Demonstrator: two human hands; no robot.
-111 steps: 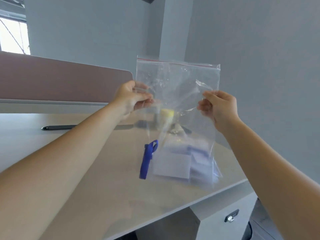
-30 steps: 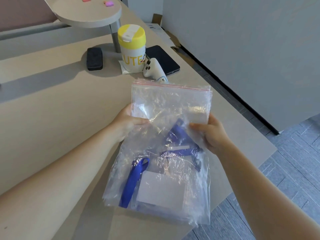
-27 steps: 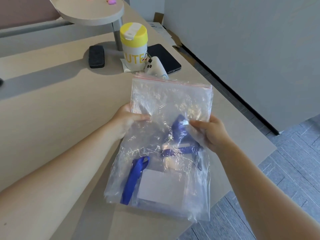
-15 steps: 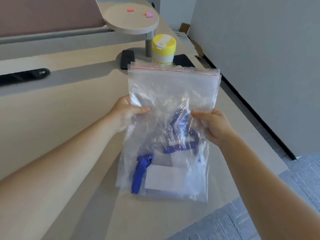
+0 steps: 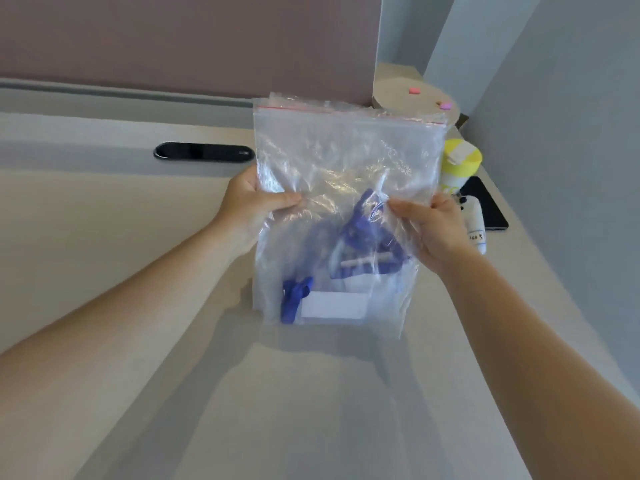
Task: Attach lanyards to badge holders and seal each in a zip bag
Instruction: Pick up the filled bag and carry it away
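A long pale beige bench (image 5: 104, 237) is stretching toward a mauve fabric divider panel (image 5: 190, 39), with a grey rail (image 5: 121, 95) running along its base. Pale grey walls (image 5: 561, 98) are closing in at right, soft daylight falling across everything.

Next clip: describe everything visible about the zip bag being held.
The zip bag is clear, crinkled plastic with a red line along its zip top. It stands upright, its bottom at the desk. The left hand and right hand pinch its side edges at mid-height. Inside lie blue lanyards and a white-carded badge holder.
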